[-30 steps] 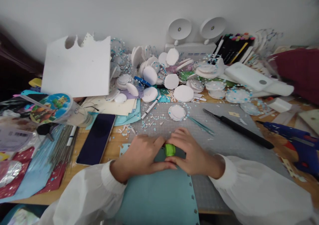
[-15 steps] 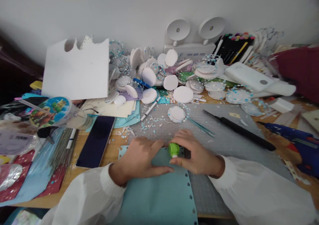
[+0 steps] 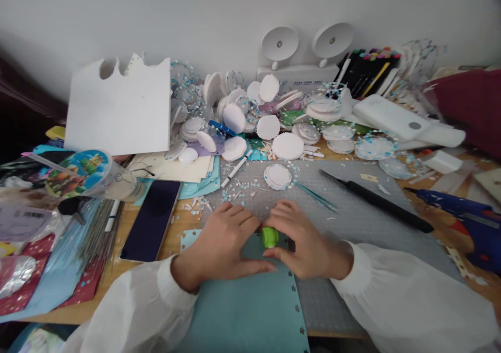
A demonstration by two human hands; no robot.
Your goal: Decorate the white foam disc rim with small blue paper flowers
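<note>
A small green craft punch point(image 3: 270, 236) is pinched between the thumb and fingers of my right hand point(image 3: 299, 238), at the far edge of a light blue sheet of paper point(image 3: 250, 311). Star- or flower-shaped holes run down the sheet's right edge, and a few show at its far left corner. My left hand point(image 3: 227, 241) lies on the sheet with its thumb stretched towards the right hand; its fingertips reach the far edge close to the punch. Whether the punch is pressed down cannot be made out.
Under the paper lies a grey cutting mat point(image 3: 376, 269) with paper scraps, white discs point(image 3: 277, 177), blue tweezers point(image 3: 316, 196) and a black craft knife point(image 3: 376, 202). A phone point(image 3: 152, 221) and tilted drink cup point(image 3: 105, 178) are left, a blue glue gun point(image 3: 457, 212) right. White discs pile up behind.
The blue sheet has shifted slightly left, and the punch with my right hand has moved a little left too. The white part beneath the punch shows less now.
</note>
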